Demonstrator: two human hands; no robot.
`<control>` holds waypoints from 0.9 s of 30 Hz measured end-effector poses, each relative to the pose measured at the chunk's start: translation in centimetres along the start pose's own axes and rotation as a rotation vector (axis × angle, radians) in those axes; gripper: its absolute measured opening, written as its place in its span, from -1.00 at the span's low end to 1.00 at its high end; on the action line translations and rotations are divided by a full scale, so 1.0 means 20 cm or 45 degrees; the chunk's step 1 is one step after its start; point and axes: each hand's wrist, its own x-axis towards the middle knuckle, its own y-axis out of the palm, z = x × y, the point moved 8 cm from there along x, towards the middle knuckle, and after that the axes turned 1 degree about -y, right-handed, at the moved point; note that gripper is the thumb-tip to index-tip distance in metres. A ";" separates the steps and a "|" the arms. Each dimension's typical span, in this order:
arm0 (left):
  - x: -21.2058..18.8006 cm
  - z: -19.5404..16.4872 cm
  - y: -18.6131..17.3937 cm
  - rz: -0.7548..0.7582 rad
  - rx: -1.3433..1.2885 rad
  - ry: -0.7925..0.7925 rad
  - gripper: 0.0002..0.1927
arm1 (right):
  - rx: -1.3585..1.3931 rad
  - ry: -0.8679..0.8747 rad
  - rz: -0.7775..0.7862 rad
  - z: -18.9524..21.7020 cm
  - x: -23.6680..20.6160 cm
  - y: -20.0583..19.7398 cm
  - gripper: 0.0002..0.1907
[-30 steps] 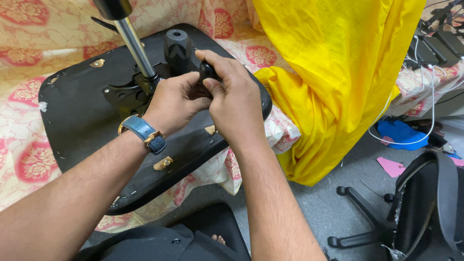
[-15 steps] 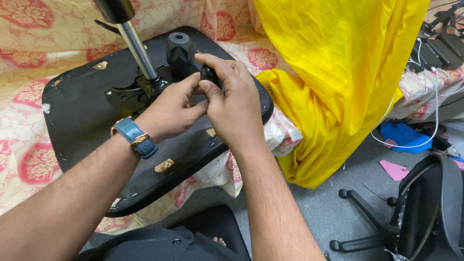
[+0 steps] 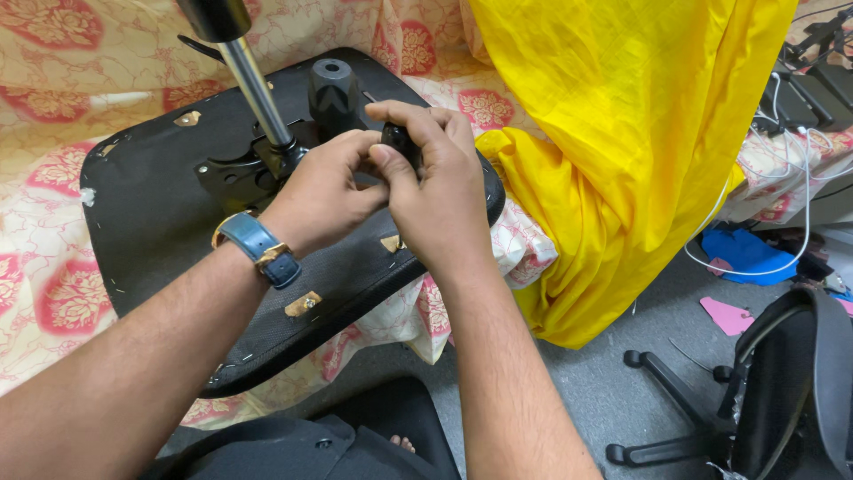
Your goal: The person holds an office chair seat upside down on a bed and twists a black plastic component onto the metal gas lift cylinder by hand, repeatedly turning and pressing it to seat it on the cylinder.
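Gripping a small black knob, both hands pinched it with fingers closed: left hand, right hand. They hovered over the upturned seat, beside its metal post.

Cream bedsheet with red floral print, bright yellow draped cloth, grey floor, black wheeled office chair, white cables

We see a black seat underside on cream cloth with red floral motifs, a bright yellow fabric upper right, a blue wristwatch strap, grey floor.
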 end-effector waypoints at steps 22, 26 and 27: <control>0.01 0.01 0.02 0.108 -0.270 -0.070 -0.61 | 0.117 0.128 0.072 -0.10 0.02 0.00 -0.60; 0.01 0.03 0.02 0.127 -0.496 -0.119 -0.65 | 0.187 0.067 0.104 -0.10 0.02 0.00 -0.57; 0.02 0.03 0.02 0.097 -0.490 -0.152 -0.66 | 0.232 0.052 0.109 -0.10 0.02 0.00 -0.55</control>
